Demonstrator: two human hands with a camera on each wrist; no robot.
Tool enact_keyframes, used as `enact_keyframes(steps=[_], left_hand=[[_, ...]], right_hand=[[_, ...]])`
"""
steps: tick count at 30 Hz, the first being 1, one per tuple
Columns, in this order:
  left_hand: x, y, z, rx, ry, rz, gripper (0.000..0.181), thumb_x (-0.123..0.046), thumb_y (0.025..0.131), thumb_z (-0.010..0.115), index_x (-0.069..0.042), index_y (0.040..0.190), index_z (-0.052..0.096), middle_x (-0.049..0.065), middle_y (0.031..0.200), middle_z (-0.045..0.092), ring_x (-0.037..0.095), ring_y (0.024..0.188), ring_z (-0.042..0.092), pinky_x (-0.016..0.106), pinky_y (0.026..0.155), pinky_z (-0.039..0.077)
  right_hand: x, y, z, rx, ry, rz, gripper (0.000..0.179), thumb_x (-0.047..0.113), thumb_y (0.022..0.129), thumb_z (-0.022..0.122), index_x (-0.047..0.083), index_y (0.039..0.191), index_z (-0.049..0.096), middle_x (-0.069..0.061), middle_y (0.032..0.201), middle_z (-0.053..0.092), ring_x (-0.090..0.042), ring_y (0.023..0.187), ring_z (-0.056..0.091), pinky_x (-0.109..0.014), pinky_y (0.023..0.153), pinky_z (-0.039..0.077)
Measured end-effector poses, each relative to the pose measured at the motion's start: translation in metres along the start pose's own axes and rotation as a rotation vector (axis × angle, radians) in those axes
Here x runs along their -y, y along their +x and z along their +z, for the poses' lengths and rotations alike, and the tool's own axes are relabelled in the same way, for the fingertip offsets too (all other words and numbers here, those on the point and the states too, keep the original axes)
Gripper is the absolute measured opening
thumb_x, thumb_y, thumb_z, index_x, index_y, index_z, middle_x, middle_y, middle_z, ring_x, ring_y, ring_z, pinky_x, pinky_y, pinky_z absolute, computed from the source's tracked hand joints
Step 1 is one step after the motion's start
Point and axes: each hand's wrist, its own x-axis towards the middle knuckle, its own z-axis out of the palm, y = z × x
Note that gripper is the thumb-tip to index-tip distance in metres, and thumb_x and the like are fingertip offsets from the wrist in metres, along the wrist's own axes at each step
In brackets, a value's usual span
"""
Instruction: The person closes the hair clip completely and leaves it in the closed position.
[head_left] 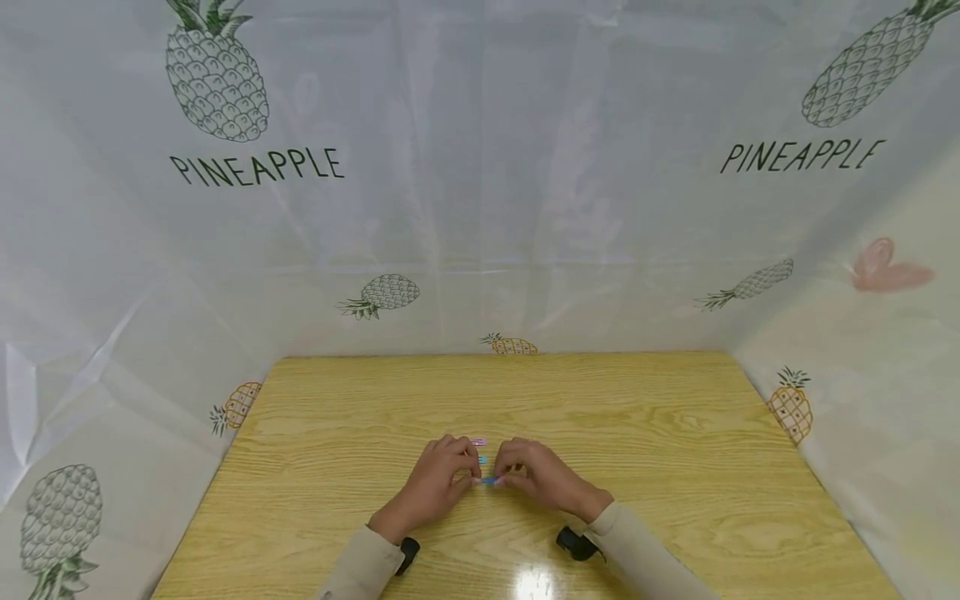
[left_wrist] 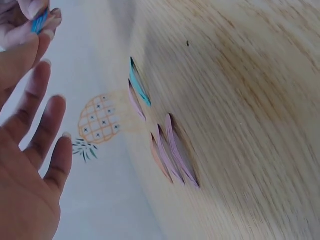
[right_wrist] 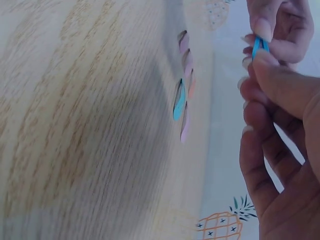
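Note:
A blue snap hair clip (head_left: 488, 480) is held between the two hands, above the wooden table. My left hand (head_left: 441, 477) pinches one end of it between thumb and finger. The other end is pinched by my right hand (head_left: 542, 477). In the right wrist view the hair clip (right_wrist: 260, 47) shows its two blue arms between the fingertips. Beyond the hands, a teal hair clip (left_wrist: 139, 84) lies on the table near a pink one (left_wrist: 136, 101). Two lilac clips (left_wrist: 181, 150) and an orange-pink clip (left_wrist: 161, 161) lie beside each other close by.
The wooden table (head_left: 637, 408) extends on both sides of the hands. White cloth (head_left: 480, 208) printed with pineapples hangs behind it and at its sides. Black wrist straps (head_left: 576, 543) show at the beige sleeves.

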Motion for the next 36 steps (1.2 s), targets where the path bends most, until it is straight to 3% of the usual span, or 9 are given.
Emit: enact_keyframes(steps=[6,11,14,18,22,26,31,36], left_hand=[[0.003,-0.001,-0.002,0.043,-0.08,0.016,0.007,-0.015,0.095,0.079,-0.017,0.089,0.075,-0.013,0.105,0.062,0.008,0.099,0.052,0.056,0.104,0.043],[0.007,-0.002,-0.004,0.048,-0.104,0.018,0.007,-0.019,0.097,0.077,-0.023,0.092,0.077,-0.013,0.107,0.062,0.011,0.106,0.055,0.058,0.105,0.042],[0.008,-0.004,-0.003,0.029,-0.105,0.003,0.007,-0.018,0.097,0.078,-0.023,0.092,0.077,-0.012,0.106,0.062,0.013,0.105,0.056,0.056,0.103,0.044],[0.009,-0.005,-0.001,0.009,-0.141,-0.029,0.008,-0.014,0.096,0.079,-0.017,0.089,0.076,-0.011,0.104,0.061,0.012,0.103,0.055,0.048,0.097,0.046],[0.012,-0.007,-0.001,-0.009,-0.22,-0.028,0.01,-0.011,0.099,0.076,-0.011,0.089,0.075,-0.008,0.103,0.061,0.016,0.102,0.055,0.041,0.091,0.045],[0.014,-0.009,-0.002,-0.008,-0.269,-0.035,0.013,-0.014,0.101,0.073,-0.009,0.089,0.075,-0.004,0.102,0.062,0.021,0.1,0.056,0.038,0.088,0.046],[0.015,-0.012,-0.001,-0.048,-0.12,-0.095,0.006,-0.016,0.095,0.081,-0.014,0.097,0.076,-0.003,0.105,0.064,0.022,0.095,0.057,0.042,0.085,0.046],[0.013,-0.014,0.003,-0.103,0.113,-0.087,0.019,-0.014,0.084,0.091,-0.016,0.097,0.078,-0.004,0.106,0.063,0.017,0.094,0.055,0.043,0.085,0.046]], right_hand=[[-0.006,-0.001,0.002,0.027,0.102,-0.033,0.006,0.008,0.099,0.074,0.008,0.095,0.078,0.003,0.1,0.074,-0.002,0.09,0.06,-0.025,0.079,0.053],[-0.007,-0.001,0.002,0.035,0.17,-0.037,0.007,0.01,0.1,0.074,0.007,0.097,0.079,0.002,0.101,0.075,-0.005,0.094,0.065,-0.028,0.082,0.055],[-0.004,-0.002,0.004,-0.006,0.085,-0.044,0.002,0.011,0.098,0.077,0.012,0.099,0.078,0.004,0.102,0.073,-0.007,0.095,0.065,-0.03,0.082,0.057],[-0.001,-0.003,0.007,-0.086,-0.097,-0.095,0.016,0.011,0.09,0.086,0.015,0.102,0.076,0.004,0.104,0.07,-0.011,0.096,0.066,-0.03,0.082,0.059],[0.0,-0.001,0.011,-0.164,-0.258,-0.171,0.023,0.01,0.083,0.092,0.015,0.098,0.076,0.004,0.102,0.068,-0.01,0.093,0.066,-0.024,0.083,0.058],[0.0,0.003,0.015,-0.217,-0.354,-0.214,0.024,0.01,0.08,0.095,0.015,0.094,0.076,0.005,0.098,0.067,-0.007,0.088,0.063,-0.018,0.081,0.055],[-0.001,0.007,0.022,-0.223,-0.429,-0.175,0.022,0.015,0.08,0.095,0.016,0.094,0.079,0.007,0.097,0.067,-0.006,0.085,0.06,-0.017,0.078,0.054],[0.0,0.011,0.031,-0.176,-0.476,-0.089,0.018,0.016,0.082,0.094,0.014,0.093,0.08,0.006,0.095,0.068,-0.008,0.086,0.061,-0.02,0.079,0.055]])
